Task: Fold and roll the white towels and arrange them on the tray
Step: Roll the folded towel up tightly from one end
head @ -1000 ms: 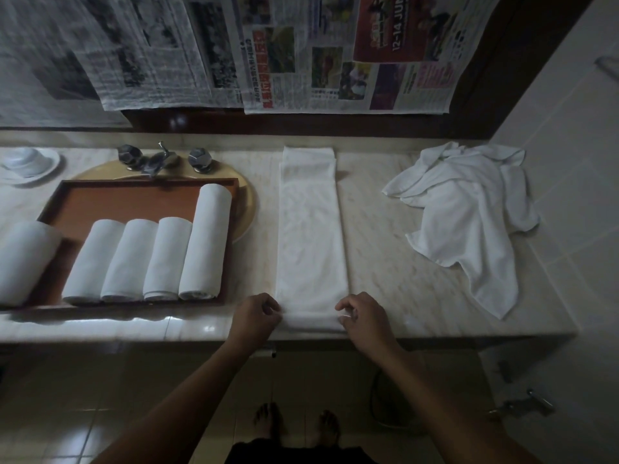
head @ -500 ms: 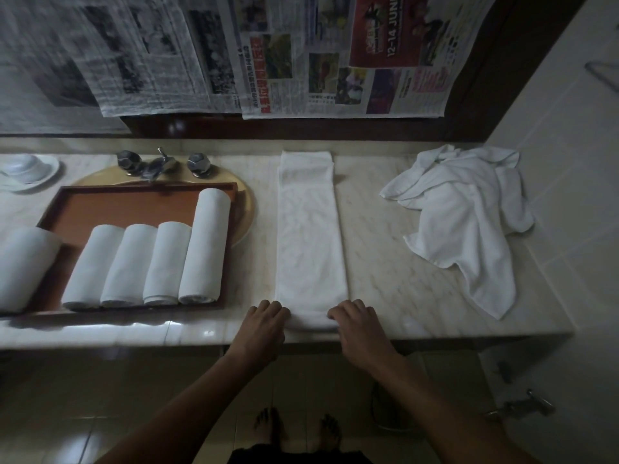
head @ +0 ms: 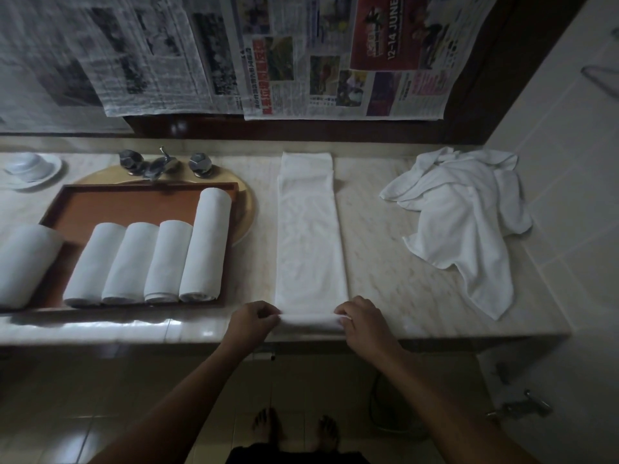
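First turn of the roll is in hand. The folded towel strip [head: 310, 236] lies lengthwise at centre frame on the marble surface [head: 385, 262], and its near end at lower centre is curled into a thin roll [head: 310, 322]. Our left hand [head: 251, 321] and right hand [head: 363, 324] each hold one end of it, fingers [head: 266, 311] clamped on the cloth.

To do it well, as we judge it:
- Keep both ends level or the roll cones.
- Keep the first turn tight; a loose core stays loose.
- Roll toward the top of the frame with even pressure, checking the side edges track the strip.
- The strip's far end looks stepped, so we may need to square it up.

The tray [head: 134, 199] at left holds four rolled towels [head: 164, 262], with bare floor behind them. The crumpled towel [head: 462, 222] at right is not yet folded.

Half a second ago both hands lay knuckles-up over the near end and no roll showed. Now the roll shows, pinched at both ends. Tray and crumpled towel are unchanged.
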Demonstrator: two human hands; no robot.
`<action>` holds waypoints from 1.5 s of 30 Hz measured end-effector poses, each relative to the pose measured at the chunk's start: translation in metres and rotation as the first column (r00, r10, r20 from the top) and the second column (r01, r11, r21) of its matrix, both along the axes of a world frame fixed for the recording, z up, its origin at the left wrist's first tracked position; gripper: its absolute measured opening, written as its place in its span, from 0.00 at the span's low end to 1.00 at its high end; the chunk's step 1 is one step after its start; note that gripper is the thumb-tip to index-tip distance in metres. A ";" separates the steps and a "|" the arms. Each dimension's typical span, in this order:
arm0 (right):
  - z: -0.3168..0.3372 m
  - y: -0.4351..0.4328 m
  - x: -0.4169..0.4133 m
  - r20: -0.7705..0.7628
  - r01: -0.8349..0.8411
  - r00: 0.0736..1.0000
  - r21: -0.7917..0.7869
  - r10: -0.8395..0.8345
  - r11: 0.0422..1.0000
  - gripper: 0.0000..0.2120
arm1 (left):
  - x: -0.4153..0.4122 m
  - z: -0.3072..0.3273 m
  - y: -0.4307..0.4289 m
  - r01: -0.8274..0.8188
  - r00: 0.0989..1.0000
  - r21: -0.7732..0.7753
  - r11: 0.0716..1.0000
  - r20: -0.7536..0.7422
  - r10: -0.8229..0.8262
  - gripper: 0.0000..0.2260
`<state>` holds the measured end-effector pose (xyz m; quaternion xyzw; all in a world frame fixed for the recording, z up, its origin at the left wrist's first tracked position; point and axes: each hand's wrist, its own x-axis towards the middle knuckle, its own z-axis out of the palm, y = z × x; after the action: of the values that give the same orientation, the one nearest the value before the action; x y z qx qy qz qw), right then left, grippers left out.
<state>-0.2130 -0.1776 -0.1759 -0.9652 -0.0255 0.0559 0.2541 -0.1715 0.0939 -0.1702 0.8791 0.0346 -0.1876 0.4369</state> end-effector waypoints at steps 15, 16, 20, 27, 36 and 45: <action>-0.025 0.028 -0.038 0.268 -0.106 0.947 -0.257 0.177 0.961 0.26 | -0.041 -0.023 -0.035 0.160 0.685 0.566 0.809 0.526 -0.504 0.28; -0.026 0.028 -0.037 0.247 -0.115 0.951 -0.274 0.186 0.955 0.25 | -0.043 -0.030 -0.038 0.211 0.667 0.616 0.759 0.476 -0.573 0.34; -0.025 0.026 -0.027 0.146 -0.165 0.963 -0.346 0.226 0.924 0.24 | -0.038 -0.042 -0.037 0.310 0.667 0.688 0.656 0.334 -0.666 0.45; -0.014 0.020 -0.012 0.117 -0.234 0.949 -0.360 0.293 0.903 0.32 | -0.005 -0.032 -0.022 0.466 0.557 0.642 0.609 0.322 -0.766 0.45; -0.005 -0.005 -0.023 0.077 -0.275 0.953 -0.197 0.294 0.941 0.28 | -0.017 -0.024 0.000 0.498 0.613 0.542 0.677 0.332 -0.717 0.29; 0.013 -0.008 -0.017 0.016 -0.086 0.996 -0.061 0.087 0.994 0.14 | -0.021 0.001 -0.002 0.343 0.873 0.177 0.922 0.303 -0.383 0.08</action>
<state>-0.2304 -0.1859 -0.1627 -0.9709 -0.0677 0.0587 0.2219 -0.1924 0.0918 -0.1688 0.9129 -0.1941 -0.1134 0.3406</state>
